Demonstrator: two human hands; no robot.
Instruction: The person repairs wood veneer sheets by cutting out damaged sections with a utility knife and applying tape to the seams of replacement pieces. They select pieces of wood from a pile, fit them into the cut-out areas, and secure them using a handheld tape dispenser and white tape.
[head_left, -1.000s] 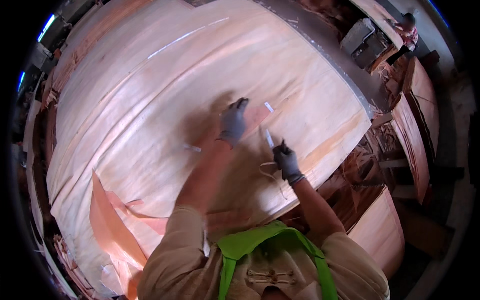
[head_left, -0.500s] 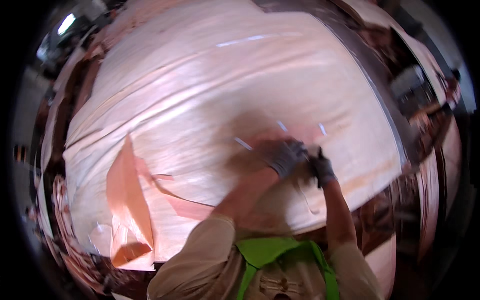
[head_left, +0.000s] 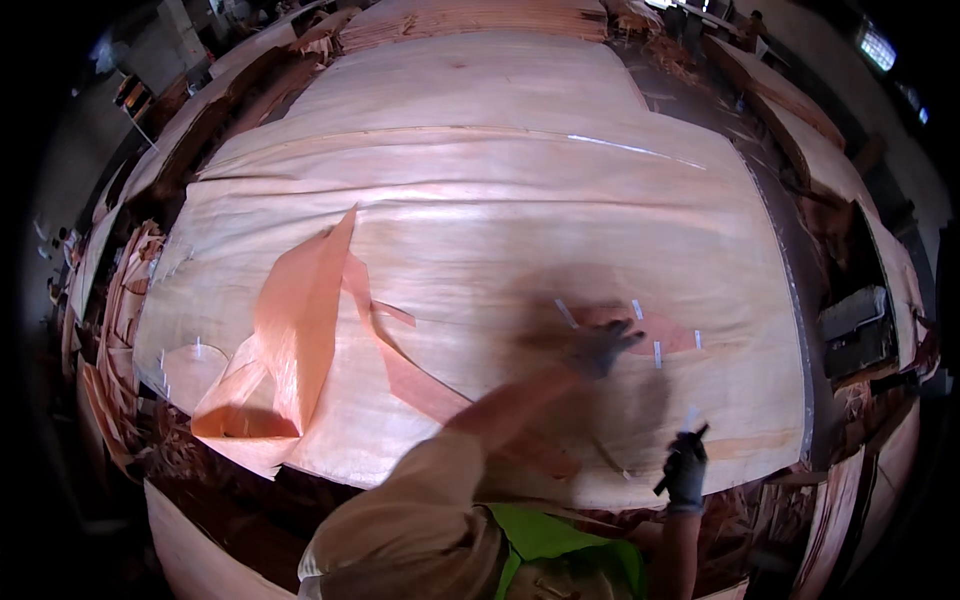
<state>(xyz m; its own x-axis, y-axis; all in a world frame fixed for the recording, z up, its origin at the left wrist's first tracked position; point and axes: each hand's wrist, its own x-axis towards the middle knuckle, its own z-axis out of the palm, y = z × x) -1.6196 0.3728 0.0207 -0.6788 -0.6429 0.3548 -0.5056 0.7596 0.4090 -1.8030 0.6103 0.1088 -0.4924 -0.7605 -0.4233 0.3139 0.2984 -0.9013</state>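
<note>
A large pale wood veneer sheet [head_left: 470, 260] lies spread in front of me. Set in it on the right is a reddish veneer patch [head_left: 665, 329], with several short white tape strips [head_left: 657, 354] across its edges. My left hand [head_left: 603, 348], in a dark grey glove, rests on the left part of the patch, fingers stretched. Lower right, near the sheet's front edge, my gloved right hand [head_left: 685, 470] is closed around a slim dark tool [head_left: 700, 433] whose kind I cannot make out. A whitish piece of tape [head_left: 692, 415] shows just above that hand.
A folded orange-brown veneer offcut [head_left: 310, 310] stands up from the sheet on the left, with a narrow veneer strip [head_left: 420, 388] beside it. Stacked veneer [head_left: 470, 22] lies at the far end. Scraps [head_left: 130, 290] crowd the left edge; a dark box-like object [head_left: 855, 325] sits at right.
My hands were close together at the patch; the right has moved away toward the front edge. My left hand now lies with fingers spread. A tape strip shows at the patch's lower edge. The view has shifted.
</note>
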